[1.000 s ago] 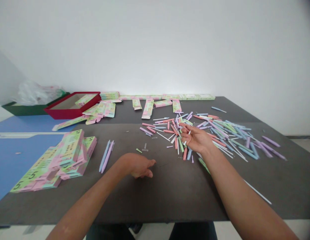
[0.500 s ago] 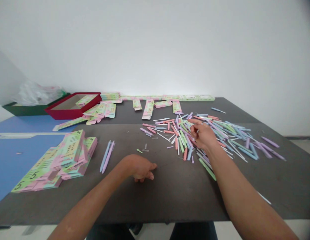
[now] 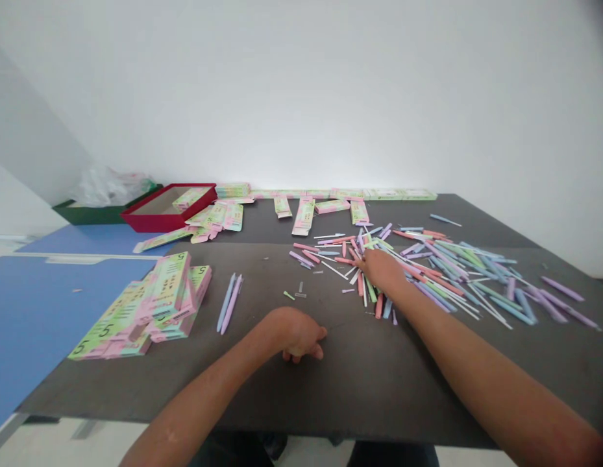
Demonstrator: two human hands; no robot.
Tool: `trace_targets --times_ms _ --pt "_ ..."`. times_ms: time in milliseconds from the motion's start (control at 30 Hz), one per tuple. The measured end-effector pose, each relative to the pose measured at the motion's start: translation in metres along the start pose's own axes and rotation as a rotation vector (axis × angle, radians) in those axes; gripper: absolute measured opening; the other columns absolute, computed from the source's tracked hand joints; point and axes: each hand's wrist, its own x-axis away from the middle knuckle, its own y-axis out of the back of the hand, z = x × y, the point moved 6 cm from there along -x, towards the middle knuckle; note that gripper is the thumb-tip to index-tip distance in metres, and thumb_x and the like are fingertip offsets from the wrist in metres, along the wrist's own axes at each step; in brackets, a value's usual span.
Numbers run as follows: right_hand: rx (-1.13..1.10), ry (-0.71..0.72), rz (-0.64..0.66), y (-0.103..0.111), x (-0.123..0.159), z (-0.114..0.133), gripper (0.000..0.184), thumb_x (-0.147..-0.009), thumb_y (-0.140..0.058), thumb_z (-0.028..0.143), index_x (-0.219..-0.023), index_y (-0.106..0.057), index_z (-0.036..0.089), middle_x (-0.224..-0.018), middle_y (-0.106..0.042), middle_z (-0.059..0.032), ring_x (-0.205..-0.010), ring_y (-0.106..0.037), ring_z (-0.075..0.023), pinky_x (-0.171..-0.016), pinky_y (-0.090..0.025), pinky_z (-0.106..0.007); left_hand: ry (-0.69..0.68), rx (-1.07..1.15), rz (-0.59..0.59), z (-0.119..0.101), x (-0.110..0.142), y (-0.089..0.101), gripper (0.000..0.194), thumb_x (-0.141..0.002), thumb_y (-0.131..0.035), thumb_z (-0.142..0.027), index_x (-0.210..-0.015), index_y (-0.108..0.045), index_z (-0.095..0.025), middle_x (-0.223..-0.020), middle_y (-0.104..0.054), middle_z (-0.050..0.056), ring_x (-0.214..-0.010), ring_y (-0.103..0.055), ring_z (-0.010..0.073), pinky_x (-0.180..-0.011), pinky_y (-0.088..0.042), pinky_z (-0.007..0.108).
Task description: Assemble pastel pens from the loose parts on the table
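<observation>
Resting at the left part of the pile (image 3: 442,259) of pen parts, the right hand (image 3: 383,269) is showing its back, its fingers bending down among the pieces; whether they are gripping one, one cannot tell. The pile is lying across the right half of the dark table (image 3: 364,383). Nearer the front edge, the left hand (image 3: 305,336) is hanging low over bare tabletop, fingers half curled and index pointing right; its palm is facing away, so one cannot tell whether it is holding anything. Just beyond it, a green clip (image 3: 289,295) is lying beside small clear pieces (image 3: 300,296). Farther left, a blue pen (image 3: 226,303) and a purple pen (image 3: 232,303) are lying side by side, near stacked boxes (image 3: 167,288).
</observation>
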Motion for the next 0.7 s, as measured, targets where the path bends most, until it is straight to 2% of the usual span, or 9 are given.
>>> trace_targets --times_ms 133,300,433,567,700 --pt "0.083 0.036 0.040 -0.001 0.005 0.004 0.035 -0.089 -0.047 0.036 -0.097 -0.064 0.007 -0.096 -0.066 -0.0201 -0.091 -0.063 -0.0268 -0.076 -0.042 -0.032 -0.013 -0.004 -0.003 0.001 -0.002 -0.002 0.054 -0.090 -0.048 -0.023 -0.142 -0.032 -0.016 -0.100 -0.072 0.015 -0.084 -0.069 0.0250 -0.048 -0.043 0.024" --pt "0.140 0.015 0.012 0.004 0.006 0.000 0.032 -0.092 -0.038 0.023 -0.099 -0.063 0.005 -0.099 -0.065 -0.0228 -0.092 -0.064 -0.0271 -0.075 -0.042 -0.032 0.001 0.000 -0.003 0.001 -0.001 -0.001 0.055 -0.093 -0.043 -0.030 -0.143 -0.029 -0.015 -0.100 -0.072 0.016 -0.084 -0.069 0.0250 -0.049 -0.043 0.025" --pt "0.142 -0.011 -0.020 0.009 0.005 -0.008 0.030 -0.090 -0.041 0.026 -0.101 -0.062 0.007 -0.100 -0.066 -0.0204 -0.091 -0.064 -0.0263 -0.072 -0.042 -0.030 0.009 -0.010 -0.011 0.000 0.000 0.000 0.056 -0.093 -0.042 -0.031 -0.144 -0.027 -0.016 -0.099 -0.072 0.015 -0.082 -0.069 0.0243 -0.050 -0.044 0.025" --pt "0.083 -0.033 -0.086 0.020 0.003 -0.018 0.029 -0.088 -0.040 0.029 -0.095 -0.062 0.011 -0.092 -0.067 -0.0170 -0.085 -0.063 -0.0251 -0.065 -0.039 -0.029 -0.007 -0.010 -0.008 0.000 0.000 -0.001 0.057 -0.091 -0.044 -0.028 -0.144 -0.027 -0.015 -0.099 -0.072 0.016 -0.081 -0.069 0.0249 -0.050 -0.044 0.026" --pt "-0.074 0.026 -0.155 0.034 0.007 -0.017 0.025 -0.086 -0.043 0.033 -0.083 -0.061 0.016 -0.083 -0.067 -0.0107 -0.076 -0.060 -0.0205 -0.060 -0.034 -0.026 -0.030 -0.009 -0.010 0.003 -0.002 -0.002 0.054 -0.092 -0.044 -0.029 -0.142 -0.031 -0.015 -0.097 -0.073 0.015 -0.077 -0.069 0.0238 -0.049 -0.044 0.025"
